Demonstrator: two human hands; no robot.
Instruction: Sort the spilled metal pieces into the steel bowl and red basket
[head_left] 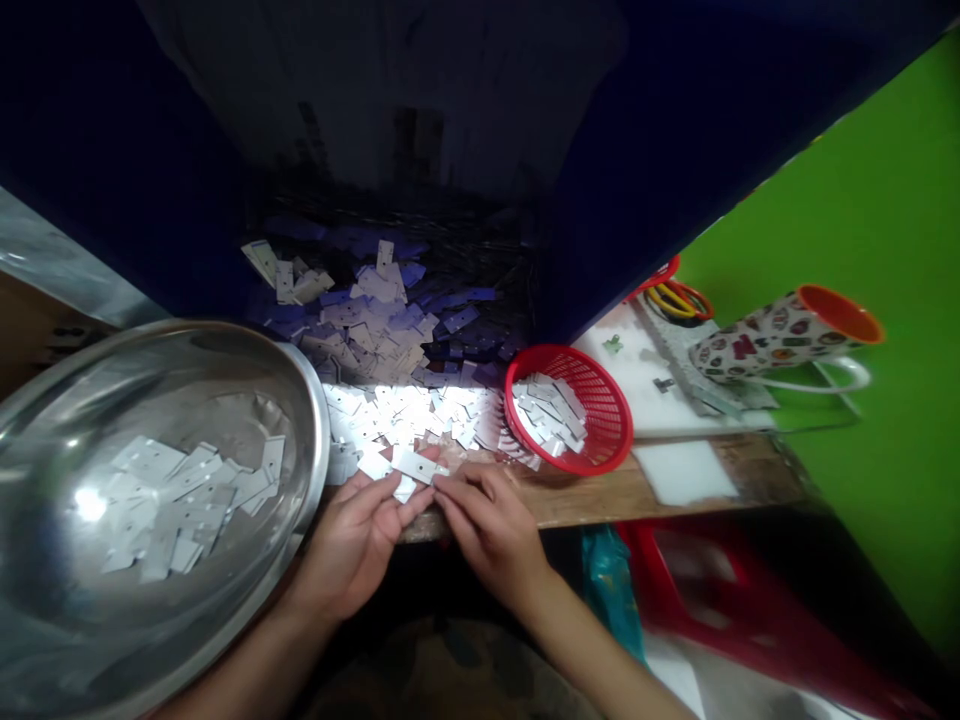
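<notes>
Small flat white rectangular pieces with a dark hole lie in my left hand (361, 535), palm turned up and fingers curled round them. One such white piece (413, 465) rests across the fingers. Its right end is pinched between the thumb and fingertips of my right hand (487, 525). Just beyond both hands spreads a pile of similar white pieces (382, 340), brightly lit at the front and shadowed at the back. To the left, a large steel bowl (311, 400) holds several of them. A red plastic basket (611, 420) with more stands to the right.
Dark blue panels (600, 200) enclose the pile at the back and sides. On the right are a patterned cup (772, 335), yellow and black bands (675, 300) and a white pad (686, 473) on the wooden table edge (577, 500). A red plastic object (750, 620) is below.
</notes>
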